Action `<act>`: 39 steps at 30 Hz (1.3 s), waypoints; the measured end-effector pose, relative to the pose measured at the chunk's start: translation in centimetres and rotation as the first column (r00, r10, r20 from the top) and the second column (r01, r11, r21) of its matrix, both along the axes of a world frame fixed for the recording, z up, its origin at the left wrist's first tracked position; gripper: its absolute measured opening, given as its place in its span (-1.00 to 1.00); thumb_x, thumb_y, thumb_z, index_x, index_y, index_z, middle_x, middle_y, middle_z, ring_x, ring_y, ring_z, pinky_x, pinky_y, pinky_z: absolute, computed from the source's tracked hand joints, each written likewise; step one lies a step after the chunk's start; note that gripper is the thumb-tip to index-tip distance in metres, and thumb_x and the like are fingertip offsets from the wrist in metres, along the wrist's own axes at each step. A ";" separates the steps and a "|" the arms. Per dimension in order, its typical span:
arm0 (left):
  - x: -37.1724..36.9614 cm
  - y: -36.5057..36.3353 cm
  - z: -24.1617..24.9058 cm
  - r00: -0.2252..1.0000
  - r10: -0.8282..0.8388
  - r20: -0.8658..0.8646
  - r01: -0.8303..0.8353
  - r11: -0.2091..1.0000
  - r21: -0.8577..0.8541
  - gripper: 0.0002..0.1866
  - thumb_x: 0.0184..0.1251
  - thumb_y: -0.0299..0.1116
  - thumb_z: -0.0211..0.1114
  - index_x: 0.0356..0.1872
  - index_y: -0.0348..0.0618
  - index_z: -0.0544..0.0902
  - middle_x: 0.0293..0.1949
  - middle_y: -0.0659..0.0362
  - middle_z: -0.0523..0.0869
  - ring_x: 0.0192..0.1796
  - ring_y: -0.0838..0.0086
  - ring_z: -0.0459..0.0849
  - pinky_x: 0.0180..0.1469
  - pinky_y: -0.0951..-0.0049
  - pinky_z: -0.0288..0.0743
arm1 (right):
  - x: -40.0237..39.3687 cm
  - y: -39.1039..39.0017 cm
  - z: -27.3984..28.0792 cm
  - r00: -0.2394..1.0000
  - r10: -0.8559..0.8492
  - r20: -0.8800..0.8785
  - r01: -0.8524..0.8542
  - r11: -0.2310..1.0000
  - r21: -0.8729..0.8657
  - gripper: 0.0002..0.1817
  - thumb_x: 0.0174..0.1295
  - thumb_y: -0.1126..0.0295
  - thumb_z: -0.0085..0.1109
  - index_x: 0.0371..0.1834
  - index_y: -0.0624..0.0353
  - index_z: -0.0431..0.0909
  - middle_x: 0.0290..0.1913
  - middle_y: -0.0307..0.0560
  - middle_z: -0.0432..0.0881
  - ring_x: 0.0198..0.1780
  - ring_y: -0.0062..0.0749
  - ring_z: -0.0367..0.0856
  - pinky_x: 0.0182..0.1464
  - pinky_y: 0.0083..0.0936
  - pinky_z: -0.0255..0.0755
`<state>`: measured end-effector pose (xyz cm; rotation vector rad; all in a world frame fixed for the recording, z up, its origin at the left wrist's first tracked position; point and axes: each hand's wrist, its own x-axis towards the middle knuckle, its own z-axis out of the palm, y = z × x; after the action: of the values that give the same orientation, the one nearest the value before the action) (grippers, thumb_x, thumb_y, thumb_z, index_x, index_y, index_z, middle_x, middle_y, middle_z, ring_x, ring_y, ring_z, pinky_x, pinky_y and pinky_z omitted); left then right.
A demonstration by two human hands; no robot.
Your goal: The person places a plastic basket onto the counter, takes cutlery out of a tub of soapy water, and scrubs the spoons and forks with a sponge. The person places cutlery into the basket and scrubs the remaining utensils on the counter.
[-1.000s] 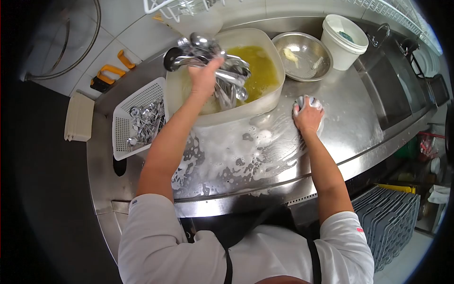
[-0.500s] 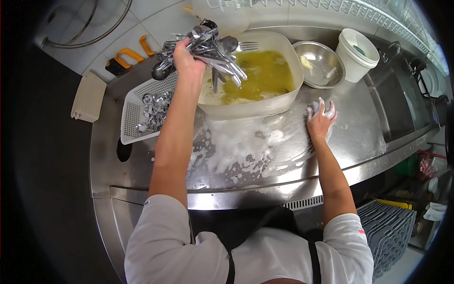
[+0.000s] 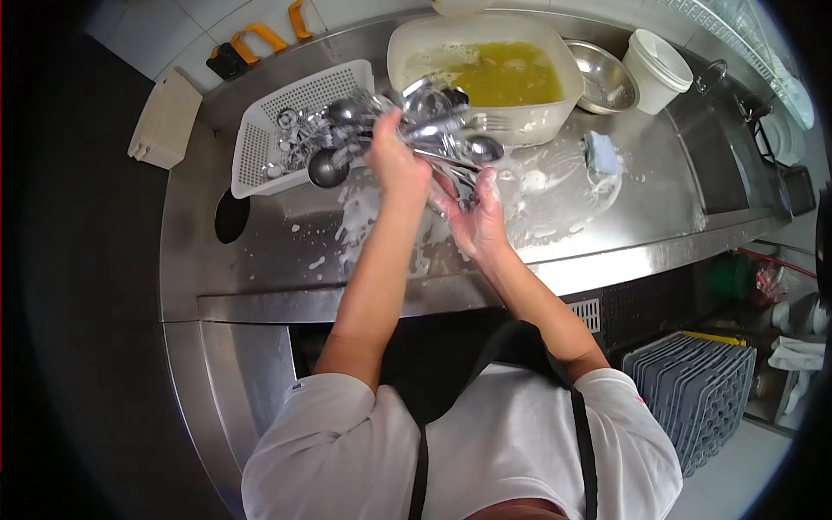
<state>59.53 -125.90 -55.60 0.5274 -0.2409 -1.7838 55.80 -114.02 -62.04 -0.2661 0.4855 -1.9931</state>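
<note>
Left hand (image 3: 394, 156) clamped on bundle of cutlery (image 3: 416, 121), right hand (image 3: 472, 217) open beneath it, above soapy counter (image 3: 286, 251)

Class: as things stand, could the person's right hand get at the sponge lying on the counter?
Probably yes. The sponge lies in the open on the wet counter, nothing covering it; but the right hand is cupped under the cutlery bundle, so it must let go first.

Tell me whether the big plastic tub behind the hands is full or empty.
Partly full. The plastic tub holds cloudy yellow liquid that covers its bottom, with pale foam at the left side; the level stands below the rim. How deep it is cannot be told.
</note>
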 end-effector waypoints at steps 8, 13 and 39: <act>5.8 4.3 -12.5 0.988 -0.027 0.149 -0.003 0.980 0.198 -0.75 0.09 -0.61 0.27 -0.17 -0.33 0.49 -0.20 0.10 0.60 -0.16 0.32 0.64 -0.04 0.27 0.60 | 0.5 2.9 -5.8 0.936 0.257 -0.240 -0.059 0.786 0.615 -0.65 0.19 0.40 0.36 0.03 0.06 0.52 -0.12 -0.25 0.66 -0.20 -0.49 0.64 -0.29 -0.43 0.59; 6.4 5.1 -17.8 0.969 -0.118 0.218 0.036 0.937 0.347 -0.61 0.01 -0.67 0.33 -0.08 -0.35 0.46 -0.17 0.11 0.60 -0.08 0.34 0.64 0.01 0.30 0.59 | -0.1 5.3 -6.0 0.828 0.332 -0.452 0.105 0.700 0.707 -0.60 0.09 0.47 0.42 0.01 0.16 0.53 -0.19 -0.20 0.69 -0.26 -0.48 0.65 -0.30 -0.52 0.54; 9.7 8.5 -16.9 -0.435 0.081 0.897 0.229 0.973 0.023 0.31 -0.03 0.21 0.48 0.46 -0.52 -0.13 0.43 -0.54 -0.12 0.54 -0.26 -0.20 0.49 -0.16 -0.31 | -31.1 4.7 -14.0 -0.409 0.730 -0.548 0.860 0.510 0.038 -0.45 0.34 -0.08 0.00 0.30 -0.07 0.48 0.13 0.32 0.57 0.11 0.28 0.53 0.19 0.01 0.37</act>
<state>69.24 -117.43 -72.48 1.9804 -1.7994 -0.6820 24.72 -109.33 -76.01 -1.4826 2.9508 -0.2970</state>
